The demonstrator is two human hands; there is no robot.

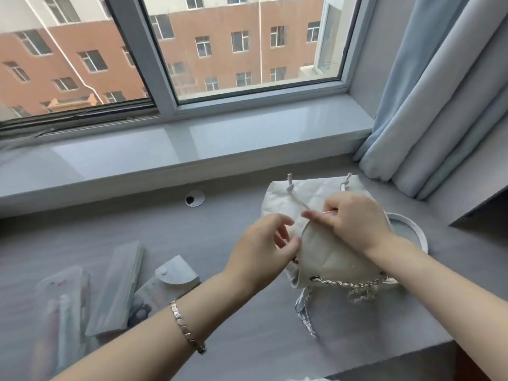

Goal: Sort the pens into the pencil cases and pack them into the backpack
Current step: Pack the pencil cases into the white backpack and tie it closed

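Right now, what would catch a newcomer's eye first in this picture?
Two hands work at a small white quilted leather backpack with chain straps on the grey desk, right of centre: the right hand grips its thin white strap, and the left hand is at its flap. Left of it lie translucent plastic pencil cases. Beyond, a big window shows a red brick building.

No legible txt anywhere

Both forearms are bare, and a silver link bracelet [187,329] circles the left wrist.
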